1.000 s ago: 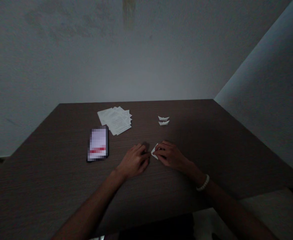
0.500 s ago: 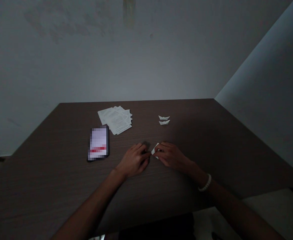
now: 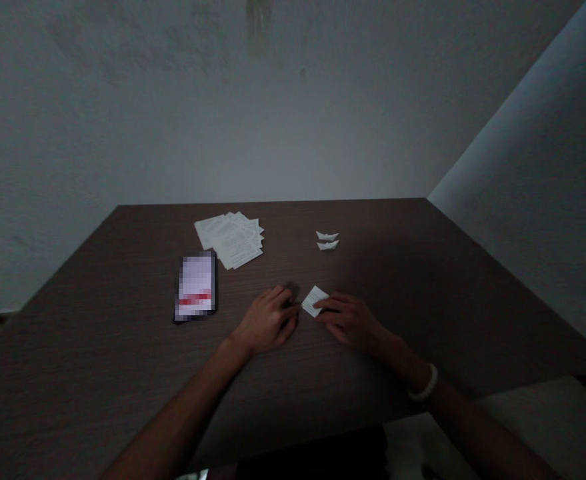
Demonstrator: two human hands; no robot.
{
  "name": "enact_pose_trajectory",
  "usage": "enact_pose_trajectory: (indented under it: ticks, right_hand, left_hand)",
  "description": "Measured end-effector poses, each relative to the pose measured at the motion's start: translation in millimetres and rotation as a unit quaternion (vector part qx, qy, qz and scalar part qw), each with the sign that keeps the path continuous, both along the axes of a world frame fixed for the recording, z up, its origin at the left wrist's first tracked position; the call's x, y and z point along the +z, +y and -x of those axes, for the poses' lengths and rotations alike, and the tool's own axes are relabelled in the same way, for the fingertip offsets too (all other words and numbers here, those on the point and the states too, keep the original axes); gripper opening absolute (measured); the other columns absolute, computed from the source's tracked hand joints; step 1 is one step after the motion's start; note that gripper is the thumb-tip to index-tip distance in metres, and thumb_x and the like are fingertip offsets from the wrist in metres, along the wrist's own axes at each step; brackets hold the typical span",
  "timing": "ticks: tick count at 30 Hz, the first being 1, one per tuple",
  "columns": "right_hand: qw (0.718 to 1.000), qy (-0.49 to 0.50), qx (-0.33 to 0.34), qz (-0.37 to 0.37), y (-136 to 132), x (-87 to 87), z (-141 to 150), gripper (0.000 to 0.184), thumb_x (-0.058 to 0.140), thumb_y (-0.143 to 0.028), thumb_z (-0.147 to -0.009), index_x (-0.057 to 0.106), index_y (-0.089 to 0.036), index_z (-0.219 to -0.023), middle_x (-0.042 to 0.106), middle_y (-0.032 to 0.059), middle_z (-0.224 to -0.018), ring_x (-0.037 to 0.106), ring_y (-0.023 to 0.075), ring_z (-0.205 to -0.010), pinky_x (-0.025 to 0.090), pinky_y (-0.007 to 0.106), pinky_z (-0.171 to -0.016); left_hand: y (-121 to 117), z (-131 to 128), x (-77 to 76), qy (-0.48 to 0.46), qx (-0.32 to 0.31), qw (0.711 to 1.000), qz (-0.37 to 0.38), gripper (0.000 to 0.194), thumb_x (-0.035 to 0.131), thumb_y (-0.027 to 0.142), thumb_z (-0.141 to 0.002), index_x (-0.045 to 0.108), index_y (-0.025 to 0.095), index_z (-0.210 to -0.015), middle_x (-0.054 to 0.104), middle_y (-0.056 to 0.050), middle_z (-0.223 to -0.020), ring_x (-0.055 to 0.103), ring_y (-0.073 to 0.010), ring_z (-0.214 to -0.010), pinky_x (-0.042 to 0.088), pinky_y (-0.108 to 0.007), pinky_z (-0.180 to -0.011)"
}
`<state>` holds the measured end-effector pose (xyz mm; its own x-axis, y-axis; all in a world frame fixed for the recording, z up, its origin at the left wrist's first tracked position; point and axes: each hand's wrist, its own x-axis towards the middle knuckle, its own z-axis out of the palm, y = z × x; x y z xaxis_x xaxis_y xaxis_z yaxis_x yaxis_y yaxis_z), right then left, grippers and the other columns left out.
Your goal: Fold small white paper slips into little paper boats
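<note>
Flanking the paper, hands at edges

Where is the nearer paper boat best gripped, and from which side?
Probably best to pinch the nearer paper boat by its upturned right tip, the right hand coming from the right: that end is slim and open to the side, while the farther paper boat lies close behind.
</note>
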<state>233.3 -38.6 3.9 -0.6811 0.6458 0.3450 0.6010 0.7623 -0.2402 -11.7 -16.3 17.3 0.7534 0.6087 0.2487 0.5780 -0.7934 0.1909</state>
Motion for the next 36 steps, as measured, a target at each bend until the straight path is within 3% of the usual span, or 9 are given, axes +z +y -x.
enact_pose_trajectory:
  ticks: [4, 8, 12, 18, 36]
  right_hand:
    - [0.998, 0.055, -0.018, 0.022, -2, -2.0, 1, 0.022, 0.058, -0.006, -0.081, 0.070, -0.023, -0.090, 0.070, 0.0031, -0.106, 0.060, 0.0198, -0.094, 0.051, 0.034, -0.082]
    - [0.986, 0.127, -0.108, 0.030, 9, 0.2, 10, 0.016, 0.060, -0.012, -0.084, 0.069, -0.021, -0.093, 0.071, 0.0033, -0.096, 0.060, 0.0179, -0.089, 0.049, 0.033, -0.083]
    - [0.981, 0.090, -0.158, 0.068, 25, 4.6, 24, 0.009, 0.069, -0.023, -0.081, 0.070, -0.021, -0.090, 0.070, 0.0021, -0.091, 0.061, 0.0178, -0.085, 0.045, 0.035, -0.088]
    - [0.970, 0.062, -0.216, 0.092, 35, 8.1, 40, 0.014, 0.076, -0.033, -0.074, 0.072, -0.023, -0.083, 0.066, 0.0030, -0.087, 0.059, 0.0192, -0.085, 0.045, 0.032, -0.077]
    - [0.972, 0.060, -0.206, 0.095, 39, 5.1, 35, 0.018, 0.077, -0.035, -0.072, 0.072, -0.023, -0.086, 0.067, 0.0025, -0.087, 0.060, 0.0188, -0.084, 0.044, 0.031, -0.077]
  left_hand:
    - [0, 1, -0.5, 0.005, 0.001, 1.000, 0.003, 0.025, 0.049, 0.024, -0.090, 0.068, 0.019, -0.106, 0.055, -0.009, -0.100, 0.049, -0.0240, -0.096, 0.045, -0.038, -0.080]
    - [0, 1, -1.3, 0.002, -0.001, 1.000, 0.002, 0.025, 0.049, 0.024, -0.090, 0.068, 0.019, -0.106, 0.055, -0.009, -0.099, 0.049, -0.0233, -0.096, 0.044, -0.037, -0.081]
    - [0, 1, -1.1, 0.001, -0.002, 1.000, 0.003, 0.025, 0.049, 0.024, -0.090, 0.068, 0.019, -0.104, 0.054, -0.009, -0.098, 0.049, -0.0233, -0.095, 0.044, -0.037, -0.081]
    - [0, 0, -1.1, 0.002, -0.003, 1.000, -0.003, 0.025, 0.048, 0.023, -0.089, 0.068, 0.018, -0.105, 0.055, -0.009, -0.096, 0.049, -0.0234, -0.095, 0.045, -0.037, -0.079]
    - [0, 0, -1.0, 0.005, -0.005, 1.000, -0.002, 0.023, 0.049, 0.022, -0.089, 0.068, 0.018, -0.100, 0.054, -0.009, -0.095, 0.049, -0.0240, -0.095, 0.045, -0.038, -0.081]
